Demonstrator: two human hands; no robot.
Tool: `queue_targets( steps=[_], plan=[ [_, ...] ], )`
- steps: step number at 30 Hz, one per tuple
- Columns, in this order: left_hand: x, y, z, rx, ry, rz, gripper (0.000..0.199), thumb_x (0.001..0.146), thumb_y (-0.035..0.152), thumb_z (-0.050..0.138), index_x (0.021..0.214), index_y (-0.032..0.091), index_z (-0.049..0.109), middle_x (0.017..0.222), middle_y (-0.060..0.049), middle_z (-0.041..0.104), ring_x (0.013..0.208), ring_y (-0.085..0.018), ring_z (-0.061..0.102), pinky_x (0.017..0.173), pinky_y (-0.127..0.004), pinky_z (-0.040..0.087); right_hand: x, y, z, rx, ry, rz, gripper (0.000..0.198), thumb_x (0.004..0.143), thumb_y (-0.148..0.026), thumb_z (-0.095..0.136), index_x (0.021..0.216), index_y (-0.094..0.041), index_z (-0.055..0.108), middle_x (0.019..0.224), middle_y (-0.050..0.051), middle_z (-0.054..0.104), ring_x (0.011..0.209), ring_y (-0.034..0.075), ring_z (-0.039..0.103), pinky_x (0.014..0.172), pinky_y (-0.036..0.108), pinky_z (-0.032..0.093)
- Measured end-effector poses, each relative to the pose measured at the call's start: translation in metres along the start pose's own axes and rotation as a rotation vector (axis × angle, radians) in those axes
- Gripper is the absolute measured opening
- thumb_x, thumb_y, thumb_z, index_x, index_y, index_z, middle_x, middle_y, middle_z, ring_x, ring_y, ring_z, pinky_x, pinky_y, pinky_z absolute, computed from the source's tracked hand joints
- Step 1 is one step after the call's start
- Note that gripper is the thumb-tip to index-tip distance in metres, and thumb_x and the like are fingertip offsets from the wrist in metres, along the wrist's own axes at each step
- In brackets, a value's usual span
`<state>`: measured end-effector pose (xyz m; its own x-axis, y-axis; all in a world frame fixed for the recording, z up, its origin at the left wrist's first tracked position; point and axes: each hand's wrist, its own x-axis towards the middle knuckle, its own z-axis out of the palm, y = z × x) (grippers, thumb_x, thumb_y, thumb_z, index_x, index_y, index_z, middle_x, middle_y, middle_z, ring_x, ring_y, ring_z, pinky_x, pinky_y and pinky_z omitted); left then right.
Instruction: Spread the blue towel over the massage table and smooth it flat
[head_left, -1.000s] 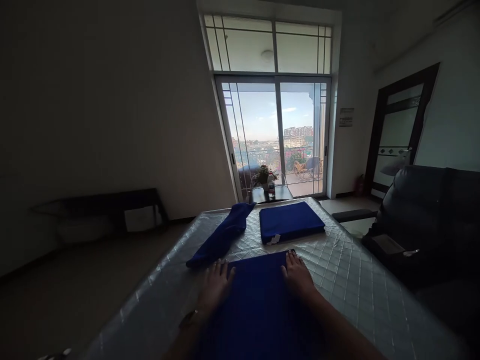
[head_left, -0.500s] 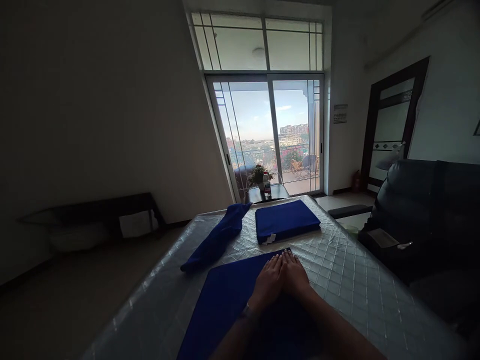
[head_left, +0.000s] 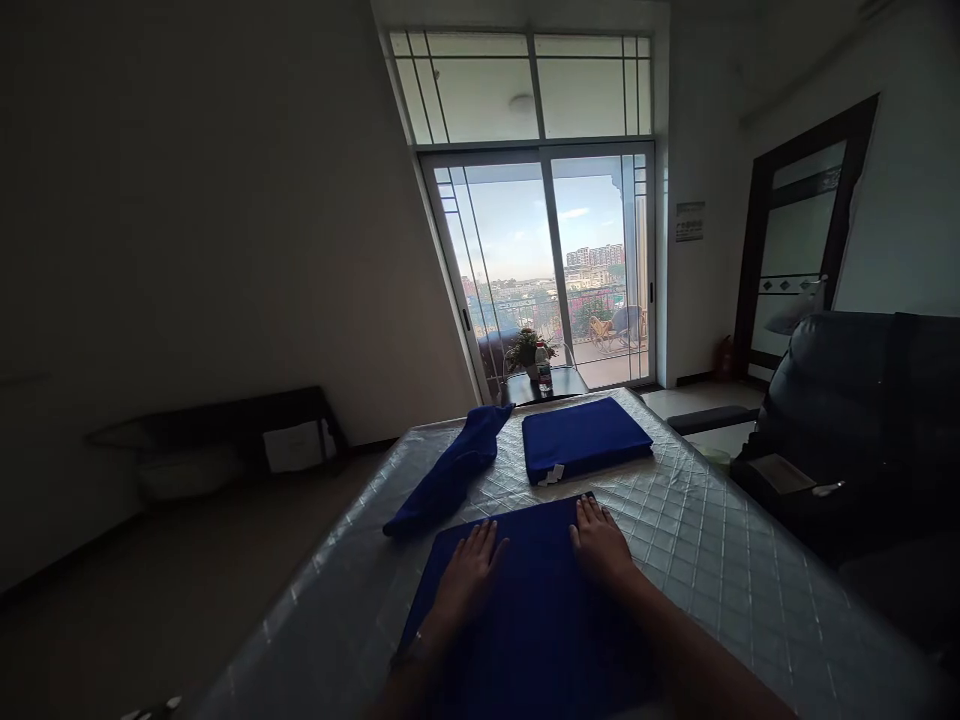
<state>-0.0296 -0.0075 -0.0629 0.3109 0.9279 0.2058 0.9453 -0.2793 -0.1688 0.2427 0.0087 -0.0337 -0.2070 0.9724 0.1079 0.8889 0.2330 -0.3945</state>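
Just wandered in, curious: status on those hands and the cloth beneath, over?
Left fingers, right fingers: apart, resting on near cloth. Near cloth: flat, partly hidden by arms. Folded cloth, bunched cloth: beyond, clear of fingers.

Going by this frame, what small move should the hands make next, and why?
Probably slide the left hand outward across the near cloth to smooth its far left corner: the right hand lies flat at the far right corner, while the left lies flat but short of the left one.
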Motion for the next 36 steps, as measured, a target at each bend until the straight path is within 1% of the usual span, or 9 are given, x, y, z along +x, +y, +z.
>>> queue_targets(
  steps=[2,5,10,14,19,22,27,31,36],
  plan=[
    [-0.010,-0.018,-0.002,-0.006,-0.013,-0.057,0.054,0.098,0.012,0.031,0.149,0.025,0.044,0.159,-0.012,0.038,0.148,-0.028,0.034,0.116,-0.054,0.037,0.000,0.000,0.000,-0.014,-0.002,-0.006,0.066,0.099,-0.038,0.020,0.155,-0.004,0.026,0.165,0.012,0.019,0.153,0.022,0.012,0.124,0.038,0.009],
    [-0.018,-0.031,0.000,-0.041,0.019,-0.146,0.051,0.101,0.026,0.030,0.149,0.019,0.043,0.158,-0.015,0.040,0.147,-0.031,0.036,0.116,-0.055,0.037,0.000,-0.001,-0.001,-0.040,-0.010,-0.011,0.067,0.099,-0.039,0.019,0.156,-0.004,0.025,0.165,0.011,0.019,0.153,0.022,0.013,0.124,0.038,0.010],
    [-0.019,-0.032,0.009,-0.047,0.082,-0.126,0.050,0.101,0.027,0.030,0.148,0.024,0.046,0.157,-0.010,0.041,0.147,-0.030,0.035,0.118,-0.054,0.034,0.000,-0.002,-0.002,-0.077,-0.026,0.004,0.067,0.099,-0.040,0.019,0.156,-0.006,0.024,0.165,0.011,0.018,0.154,0.021,0.012,0.124,0.038,0.010],
    [-0.017,-0.031,0.011,-0.039,0.038,-0.171,0.051,0.102,0.031,0.029,0.149,0.018,0.043,0.158,-0.013,0.039,0.147,-0.030,0.034,0.118,-0.053,0.034,0.001,-0.002,-0.001,-0.094,-0.026,-0.002,0.067,0.099,-0.041,0.018,0.156,-0.005,0.024,0.165,0.011,0.019,0.154,0.020,0.012,0.124,0.037,0.009],
    [-0.019,-0.033,0.011,0.003,0.062,-0.088,0.052,0.096,0.012,0.034,0.143,0.027,0.051,0.157,-0.009,0.044,0.147,-0.031,0.036,0.116,-0.056,0.036,0.002,-0.001,0.001,-0.102,-0.022,-0.004,0.067,0.100,-0.041,0.017,0.156,-0.005,0.025,0.164,0.012,0.021,0.153,0.020,0.013,0.123,0.037,0.010],
    [-0.022,-0.036,0.009,0.007,0.063,-0.104,0.055,0.094,0.009,0.034,0.143,0.027,0.052,0.157,-0.009,0.044,0.146,-0.030,0.037,0.116,-0.054,0.036,0.003,0.000,0.002,-0.104,-0.021,0.002,0.066,0.100,-0.040,0.017,0.156,-0.005,0.025,0.164,0.011,0.022,0.153,0.020,0.013,0.123,0.037,0.011],
    [-0.027,-0.042,0.003,-0.080,0.092,-0.194,0.052,0.098,0.027,0.033,0.149,0.025,0.044,0.153,-0.010,0.051,0.146,-0.027,0.039,0.116,-0.052,0.037,0.003,0.000,0.001,-0.106,-0.024,0.003,0.066,0.100,-0.040,0.018,0.156,-0.007,0.025,0.164,0.010,0.021,0.153,0.019,0.013,0.123,0.037,0.011],
    [-0.027,-0.041,0.001,-0.101,0.116,-0.199,0.054,0.100,0.040,0.027,0.147,0.023,0.047,0.150,-0.011,0.053,0.145,-0.028,0.040,0.115,-0.051,0.037,0.002,0.000,0.002,-0.109,-0.018,0.006,0.066,0.100,-0.041,0.017,0.156,-0.006,0.025,0.164,0.011,0.023,0.153,0.019,0.014,0.124,0.037,0.011],
    [-0.024,-0.039,0.005,-0.099,0.080,-0.264,0.060,0.101,0.044,0.026,0.147,0.010,0.045,0.155,-0.018,0.045,0.147,-0.030,0.036,0.116,-0.049,0.035,0.001,0.000,0.002,-0.127,-0.002,-0.006,0.066,0.100,-0.040,0.018,0.155,-0.005,0.027,0.164,0.011,0.024,0.153,0.020,0.015,0.123,0.036,0.012]
  ],
)
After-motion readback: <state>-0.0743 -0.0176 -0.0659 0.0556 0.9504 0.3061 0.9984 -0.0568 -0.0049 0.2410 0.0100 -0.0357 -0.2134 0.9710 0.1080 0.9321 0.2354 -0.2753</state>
